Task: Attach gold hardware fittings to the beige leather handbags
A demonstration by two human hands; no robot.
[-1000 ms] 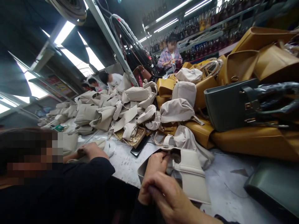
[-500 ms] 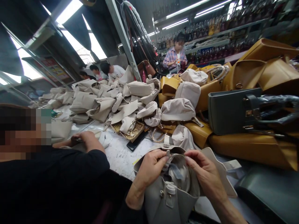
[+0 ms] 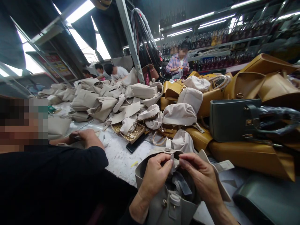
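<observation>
Now your left hand [image 3: 156, 171] and right hand [image 3: 201, 174] both pinch closed on the small tab, perhaps a strap end, at the open mouth of the grey bag [image 3: 164, 204] before you on the table [image 3: 119, 156], apparently to keep it open.

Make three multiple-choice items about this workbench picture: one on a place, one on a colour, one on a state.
1. Where does the black phone lie?
A. On the table beside the tray of gold hardware
B. Inside the grey bucket bag
C. On the far shelf

2. What colour is the boxy handbag on the yellow bags?
A. Red
B. Dark green
C. White

3. How do the left hand and right hand stand?
A. Both flat on the table
B. Both pinching at the mouth of the grey bucket bag
C. Both holding scissors

Answers: 1 A, the phone touches the tray's edge; 2 B, its panel is dark green; 3 B, the fingertips meet at the bag's opening.
</observation>
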